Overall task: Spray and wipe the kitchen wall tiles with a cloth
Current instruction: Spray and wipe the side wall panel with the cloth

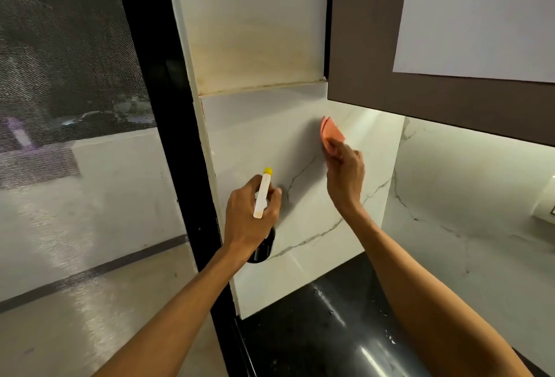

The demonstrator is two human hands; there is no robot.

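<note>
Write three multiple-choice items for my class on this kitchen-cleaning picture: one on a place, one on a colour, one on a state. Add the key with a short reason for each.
1. Where is the cloth?
A. on the black counter
B. up at the veined wall tile, in the right hand
C. draped over the window frame

2. What colour is the nozzle tip of the spray bottle?
A. yellow
B. blue
C. green

3. What is the left hand doing?
A. hanging idle
B. gripping the spray bottle
C. lying flat on the counter

Key:
1 B, the fingers pinch the pink cloth at the tile.
2 A, the tip above the white head is yellow.
3 B, its fingers curl round the bottle.
</note>
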